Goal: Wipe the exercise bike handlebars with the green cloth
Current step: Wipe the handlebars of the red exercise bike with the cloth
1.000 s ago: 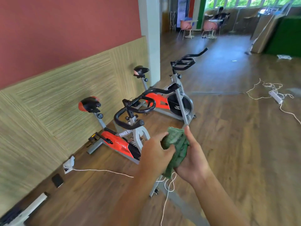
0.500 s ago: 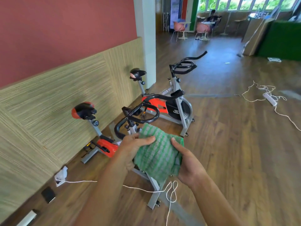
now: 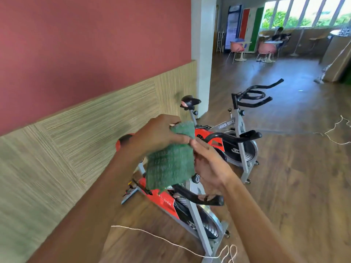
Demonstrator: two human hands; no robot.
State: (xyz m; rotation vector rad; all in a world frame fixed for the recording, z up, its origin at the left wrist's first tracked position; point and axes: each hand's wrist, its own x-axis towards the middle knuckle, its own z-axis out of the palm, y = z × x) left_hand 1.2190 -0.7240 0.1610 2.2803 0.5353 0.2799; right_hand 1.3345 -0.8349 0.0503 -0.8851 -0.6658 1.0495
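Note:
The green cloth [image 3: 171,160] hangs unfolded in front of me, above the near red and grey exercise bike [image 3: 191,207]. My left hand [image 3: 157,135] pinches its top edge from above. My right hand [image 3: 207,164] touches its right edge with the fingers curled under it. The near bike's black handlebars [image 3: 201,198] stick out below and to the right of the cloth, and one bar [image 3: 235,138] shows past my right fingers. The cloth and my hands hide the middle of the handlebars and the red saddle [image 3: 123,141] in part.
A second exercise bike [image 3: 239,130] stands just behind, its black handlebars [image 3: 254,95] raised. A wood-panelled wall [image 3: 76,133] runs along the left. A white cord [image 3: 171,243] crosses the wooden floor by the near bike's foot; another cord [image 3: 334,130] lies at right. Chairs and a seated person are far back.
I have come closer to the near bike. Both hands have lifted the cloth and turned it, so it now hangs from my left hand instead of lying spread between both.

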